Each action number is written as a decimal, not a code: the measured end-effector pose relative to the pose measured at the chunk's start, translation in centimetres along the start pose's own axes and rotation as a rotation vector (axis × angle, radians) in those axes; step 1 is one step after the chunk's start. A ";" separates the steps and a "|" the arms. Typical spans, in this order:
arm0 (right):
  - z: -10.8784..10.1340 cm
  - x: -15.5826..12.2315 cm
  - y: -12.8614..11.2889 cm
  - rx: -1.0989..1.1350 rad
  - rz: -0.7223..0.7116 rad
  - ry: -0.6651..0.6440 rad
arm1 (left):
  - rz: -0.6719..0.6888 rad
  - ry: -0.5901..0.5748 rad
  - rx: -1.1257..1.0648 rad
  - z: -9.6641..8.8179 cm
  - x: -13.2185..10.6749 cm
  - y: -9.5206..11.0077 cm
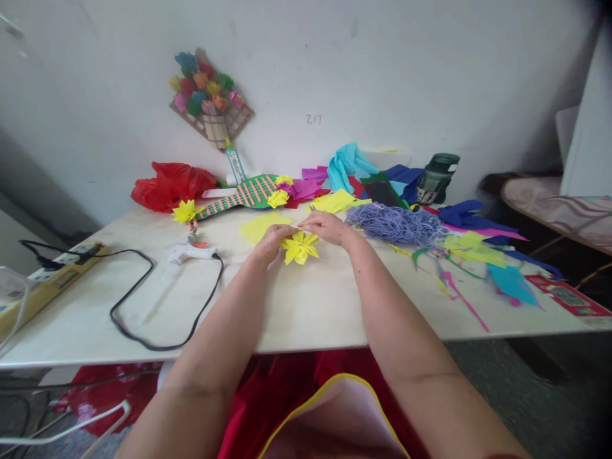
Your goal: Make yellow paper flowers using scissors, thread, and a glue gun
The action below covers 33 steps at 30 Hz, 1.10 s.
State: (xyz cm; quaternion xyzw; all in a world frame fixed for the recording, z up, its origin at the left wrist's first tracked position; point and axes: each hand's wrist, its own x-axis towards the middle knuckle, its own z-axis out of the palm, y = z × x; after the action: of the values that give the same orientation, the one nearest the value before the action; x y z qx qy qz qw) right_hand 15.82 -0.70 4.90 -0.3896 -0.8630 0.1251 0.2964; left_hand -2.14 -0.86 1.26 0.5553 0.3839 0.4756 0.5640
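A yellow paper flower (pixel 299 246) lies on the pale table (pixel 310 299) between my two hands. My left hand (pixel 270 241) curls over the flower's left side, fingers closed on its petals. My right hand (pixel 327 226) meets it just above the flower, fingertips pinched together on the flower's top edge. A sheet of yellow paper (pixel 262 226) lies flat behind my left hand.
A white glue gun (pixel 191 252) with a black cord (pixel 143 319) lies left, beside a power strip (pixel 57 261). A purple string pile (pixel 394 223), coloured paper scraps (pixel 478 255), a dark green bottle (pixel 436 177), a red bag (pixel 169 185) and a striped guitar-shaped craft (pixel 243 193) line the back.
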 end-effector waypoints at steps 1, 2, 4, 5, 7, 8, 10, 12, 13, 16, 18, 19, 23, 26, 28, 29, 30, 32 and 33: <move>0.1 0.1 -0.1 -0.011 0.012 0.005 | 0.003 0.001 0.005 0.0 0.0 0.0; 0.2 0.1 -0.2 -0.028 0.026 0.007 | 0.004 -0.001 0.011 0.1 0.0 0.1; 0.3 0.2 -0.4 -0.067 0.052 0.002 | 0.005 -0.014 0.021 0.1 -0.1 0.1; 0.4 0.3 -0.5 -0.081 0.061 -0.008 | 0.004 -0.021 0.027 0.2 -0.1 0.1; 0.5 0.4 -0.6 -0.090 0.068 -0.025 | 0.004 -0.030 0.038 0.2 -0.2 0.1; 0.5 0.4 -0.7 -0.088 0.068 -0.029 | 0.007 -0.029 0.045 0.2 -0.2 0.1; 0.5 0.4 -0.6 -0.079 0.059 -0.032 | 0.015 -0.034 0.059 0.1 -0.2 0.0; 0.5 0.4 -0.5 -0.073 0.043 -0.029 | 0.023 -0.050 0.069 0.0 -0.1 -0.1; 0.5 0.4 -0.5 -0.070 0.035 -0.024 | 0.023 -0.057 0.071 0.0 -0.1 -0.1; 0.6 0.4 -0.4 -0.056 0.013 -0.006 | 0.025 -0.058 0.062 0.0 -0.1 -0.1; 0.6 0.5 -0.4 -0.052 0.003 0.007 | 0.028 -0.063 0.044 0.0 -0.1 -0.1; 0.6 0.5 -0.4 -0.050 -0.001 0.013 | 0.029 -0.069 0.035 0.0 -0.1 -0.1; 0.7 0.5 -0.4 -0.035 -0.001 0.028 | 0.011 -0.090 0.035 0.0 -0.2 -0.1; 0.7 0.4 -0.3 -0.023 0.000 0.042 | -0.017 -0.106 0.061 0.0 -0.3 0.0; 0.7 0.4 -0.2 -0.015 -0.012 0.047 | -0.030 -0.109 0.078 0.1 -0.3 0.1; 0.7 0.4 -0.1 -0.011 -0.020 0.046 | -0.034 -0.107 0.088 0.1 -0.3 0.1; 0.7 0.4 0.0 -0.008 -0.027 0.044 | -0.037 -0.105 0.099 0.1 -0.3 0.1; 0.7 0.4 0.1 -0.006 -0.039 0.036 | -0.043 -0.102 0.119 0.1 -0.3 0.1; 0.7 0.3 0.2 -0.006 -0.044 0.031 | -0.048 -0.102 0.125 0.2 -0.3 0.1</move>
State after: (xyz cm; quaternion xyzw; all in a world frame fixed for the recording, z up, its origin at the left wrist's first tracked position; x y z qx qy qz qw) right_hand 15.35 -0.30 4.43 -0.3734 -0.8669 0.1101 0.3112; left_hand -2.07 -1.19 1.36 0.6037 0.3970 0.4082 0.5580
